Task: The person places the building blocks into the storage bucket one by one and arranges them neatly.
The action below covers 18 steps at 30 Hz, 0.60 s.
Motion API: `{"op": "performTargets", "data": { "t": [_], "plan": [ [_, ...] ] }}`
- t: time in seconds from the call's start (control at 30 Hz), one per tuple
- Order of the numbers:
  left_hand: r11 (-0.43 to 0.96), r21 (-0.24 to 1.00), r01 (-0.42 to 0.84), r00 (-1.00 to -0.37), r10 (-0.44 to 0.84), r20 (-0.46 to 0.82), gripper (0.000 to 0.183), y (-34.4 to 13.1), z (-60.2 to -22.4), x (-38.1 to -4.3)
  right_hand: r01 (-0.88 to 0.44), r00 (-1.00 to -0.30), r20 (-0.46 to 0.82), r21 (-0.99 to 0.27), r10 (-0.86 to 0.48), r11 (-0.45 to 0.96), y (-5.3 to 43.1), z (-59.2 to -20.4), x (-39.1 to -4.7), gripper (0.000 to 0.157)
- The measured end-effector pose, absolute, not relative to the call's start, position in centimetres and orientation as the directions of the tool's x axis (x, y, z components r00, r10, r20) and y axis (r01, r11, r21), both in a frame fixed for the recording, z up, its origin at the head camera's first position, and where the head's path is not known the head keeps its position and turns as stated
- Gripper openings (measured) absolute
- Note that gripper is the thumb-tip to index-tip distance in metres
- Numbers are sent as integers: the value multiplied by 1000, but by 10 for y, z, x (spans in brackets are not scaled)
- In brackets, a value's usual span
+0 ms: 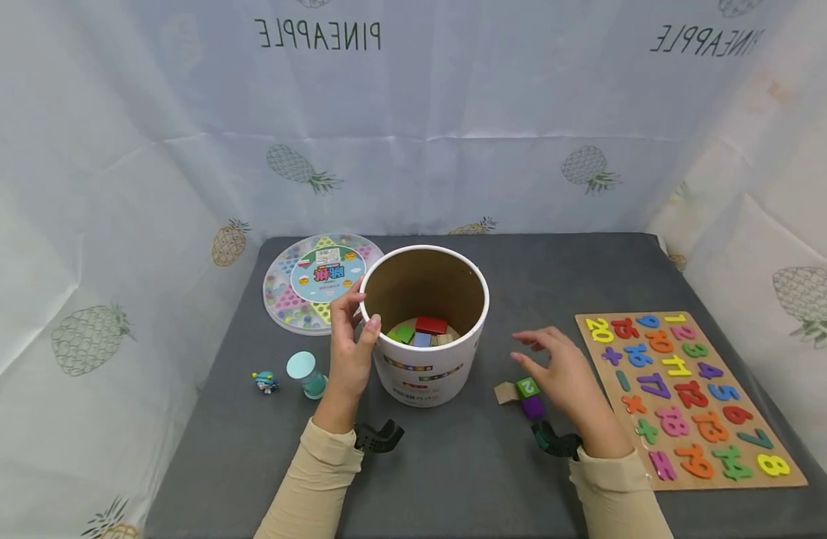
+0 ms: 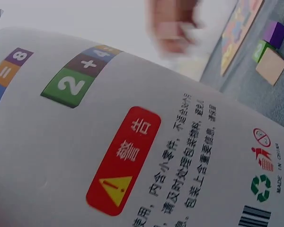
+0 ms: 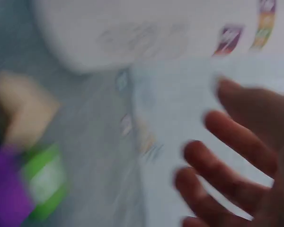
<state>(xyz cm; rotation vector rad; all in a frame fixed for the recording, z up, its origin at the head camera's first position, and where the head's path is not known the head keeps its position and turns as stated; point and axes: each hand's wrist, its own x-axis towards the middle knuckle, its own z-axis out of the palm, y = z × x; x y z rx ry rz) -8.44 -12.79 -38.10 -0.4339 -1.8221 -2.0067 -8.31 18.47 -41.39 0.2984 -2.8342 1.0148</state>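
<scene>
My left hand [image 1: 351,358] holds the white cylindrical bucket [image 1: 423,374] at the left side of its rim, thumb toward the front. Inside the bucket lie a red block [image 1: 431,325], a green block [image 1: 403,333] and other small blocks. The left wrist view is mostly filled by the printed bucket wall [image 2: 61,151]. To the right of the bucket, my right hand [image 1: 566,374] hovers with its fingers spread and nothing between them. Just left of that hand sit a green number block [image 1: 528,387], a purple block [image 1: 533,408] and a plain wooden block [image 1: 505,393], close together.
A wooden number board [image 1: 689,397] with colourful digits lies on the right of the dark table [image 1: 440,479]. At the back left is a round game box [image 1: 285,299]. A teal sand timer [image 1: 312,378] and a small figurine [image 1: 266,382] stand left of my left hand.
</scene>
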Motion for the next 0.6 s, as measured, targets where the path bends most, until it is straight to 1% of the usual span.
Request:
{"op": "performTargets", "data": {
  "t": [0.1, 0.2, 0.27, 0.37, 0.43, 0.6],
  "plan": [
    [-80, 873, 481, -876, -91, 474, 43, -129, -393, -89, -167, -979, -3, -557, -203, 814, 201, -437, -72, 50],
    [-87, 876, 475, -879, -105, 466, 44, -131, -404, -92, -123, -974, -95, -549, -208, 826, 208, -456, -61, 57],
    [-90, 875, 476, -878, -109, 466, 44, -132, -405, -91, -98, -975, -115, -551, -192, 829, 209, -466, -57, 55],
    [-97, 872, 480, -876, -107, 470, 44, -130, -395, -85, -72, -980, -115, -547, -160, 834, 206, -473, -55, 49],
    [-95, 868, 488, -872, -104, 478, 44, -127, -386, -82, -58, -985, -108, -534, -136, 843, 205, -474, -55, 50],
    [-103, 872, 478, -878, -95, 470, 44, -122, -377, -81, 22, -994, -106, -437, -28, 899, 204, -469, -51, 57]
  ]
}}
